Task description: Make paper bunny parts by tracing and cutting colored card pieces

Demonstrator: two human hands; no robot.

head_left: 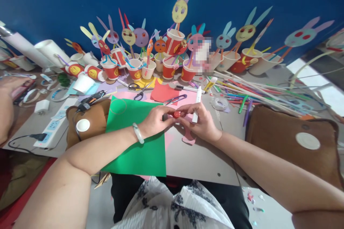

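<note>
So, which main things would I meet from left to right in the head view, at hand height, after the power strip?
Brown bag, green paper, left hand, red piece, right hand, clear tape, another brown bag.

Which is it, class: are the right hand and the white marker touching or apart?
Touching: the head view shows the right hand gripping the white marker, both ends jutting from its grasp.

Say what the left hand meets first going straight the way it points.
Left hand: likely the small red piece close by its fingertips, then the right hand; exact depth and contact are unclear.
</note>
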